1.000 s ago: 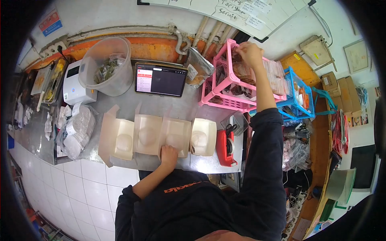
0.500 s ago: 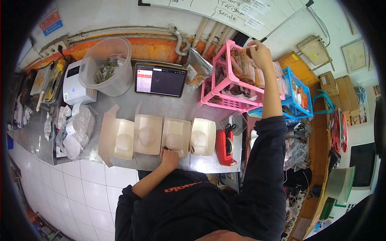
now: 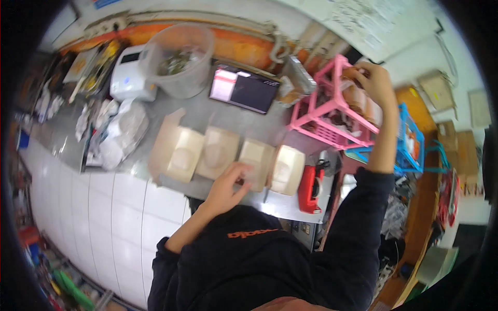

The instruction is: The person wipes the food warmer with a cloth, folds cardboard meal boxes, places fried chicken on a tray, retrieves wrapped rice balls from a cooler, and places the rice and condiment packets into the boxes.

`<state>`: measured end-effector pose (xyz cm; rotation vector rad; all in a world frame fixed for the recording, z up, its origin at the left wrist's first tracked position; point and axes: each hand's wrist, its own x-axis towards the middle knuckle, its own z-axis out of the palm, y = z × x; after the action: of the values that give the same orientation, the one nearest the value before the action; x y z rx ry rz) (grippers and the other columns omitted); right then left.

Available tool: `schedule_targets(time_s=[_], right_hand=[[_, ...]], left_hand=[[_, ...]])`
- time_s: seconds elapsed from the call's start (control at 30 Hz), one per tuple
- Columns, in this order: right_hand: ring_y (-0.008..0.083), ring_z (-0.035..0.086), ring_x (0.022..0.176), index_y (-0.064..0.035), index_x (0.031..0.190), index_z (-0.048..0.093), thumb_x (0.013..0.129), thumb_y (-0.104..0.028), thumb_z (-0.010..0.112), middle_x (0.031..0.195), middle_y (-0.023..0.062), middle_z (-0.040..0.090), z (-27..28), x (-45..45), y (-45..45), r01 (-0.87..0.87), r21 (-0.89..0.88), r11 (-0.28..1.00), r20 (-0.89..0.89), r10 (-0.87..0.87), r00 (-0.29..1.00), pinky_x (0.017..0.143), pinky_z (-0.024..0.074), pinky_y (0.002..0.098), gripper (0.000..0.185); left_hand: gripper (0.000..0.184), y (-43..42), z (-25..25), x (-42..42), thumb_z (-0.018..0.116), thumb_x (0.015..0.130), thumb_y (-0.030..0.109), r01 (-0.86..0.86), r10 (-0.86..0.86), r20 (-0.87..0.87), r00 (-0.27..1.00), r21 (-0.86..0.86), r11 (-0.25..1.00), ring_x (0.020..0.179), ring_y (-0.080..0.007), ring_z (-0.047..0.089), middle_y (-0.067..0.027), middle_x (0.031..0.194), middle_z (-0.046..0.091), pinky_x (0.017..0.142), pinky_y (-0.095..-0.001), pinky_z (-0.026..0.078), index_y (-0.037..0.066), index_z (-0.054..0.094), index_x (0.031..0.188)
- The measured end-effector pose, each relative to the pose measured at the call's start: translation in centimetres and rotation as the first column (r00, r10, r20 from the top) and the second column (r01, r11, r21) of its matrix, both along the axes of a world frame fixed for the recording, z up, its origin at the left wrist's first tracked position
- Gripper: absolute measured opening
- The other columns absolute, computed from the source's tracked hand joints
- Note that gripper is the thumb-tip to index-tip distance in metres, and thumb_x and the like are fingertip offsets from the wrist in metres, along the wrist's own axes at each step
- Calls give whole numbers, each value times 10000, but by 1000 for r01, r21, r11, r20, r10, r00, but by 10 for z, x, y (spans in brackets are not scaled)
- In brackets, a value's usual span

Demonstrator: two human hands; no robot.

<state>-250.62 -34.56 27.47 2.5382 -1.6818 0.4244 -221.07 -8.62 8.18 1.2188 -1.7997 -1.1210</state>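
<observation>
Several open paper boxes stand in a row, each with a pale rounded mound inside; among them are a left box (image 3: 181,155) and a right box (image 3: 287,169). My left hand (image 3: 228,187) hovers at the near edge of the third box (image 3: 256,161), fingers apart and slightly blurred. My right hand (image 3: 374,83) is at the top of the pink basket (image 3: 332,106), its fingers bent over brownish packets (image 3: 355,97). What those fingers hold, if anything, is too blurred to tell.
Behind the boxes are a tablet (image 3: 245,89), a clear tub (image 3: 179,62) and a white device (image 3: 132,75). A plastic bag (image 3: 122,135) lies at left. To the right are a red tape dispenser (image 3: 309,191) and a blue basket (image 3: 412,142).
The camera view has turned and shifted. My left hand has lifted and opened from the near edge of the third box. My right hand remains at the pink basket, its fingers now lower over the packets.
</observation>
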Motion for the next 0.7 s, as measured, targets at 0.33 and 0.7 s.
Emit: schedule_targets(time_s=[0.33, 0.7], right_hand=[[184, 562, 509, -2, 776, 579, 718, -237, 666, 583, 111, 583, -119, 203, 125, -543, 537, 646, 349, 416, 840, 533, 451, 290, 257], [194, 605, 559, 34, 1075, 417, 667, -167, 714, 749, 145, 599, -244, 361, 125, -558, 812, 172, 547, 108, 830, 441, 494, 285, 543]], left_hand=[[319, -6, -31, 0, 494, 874, 159, -101, 524, -712, 468, 545, 832, 835, -165, 590, -121, 1003, 588, 718, -289, 495, 20, 423, 1151], [277, 22, -159, 35, 453, 867, 168, 20, 870, -491, -29, 870, 492, 1001, -294, 534, -127, 1127, 454, 860, -361, 457, 16, 384, 1088]])
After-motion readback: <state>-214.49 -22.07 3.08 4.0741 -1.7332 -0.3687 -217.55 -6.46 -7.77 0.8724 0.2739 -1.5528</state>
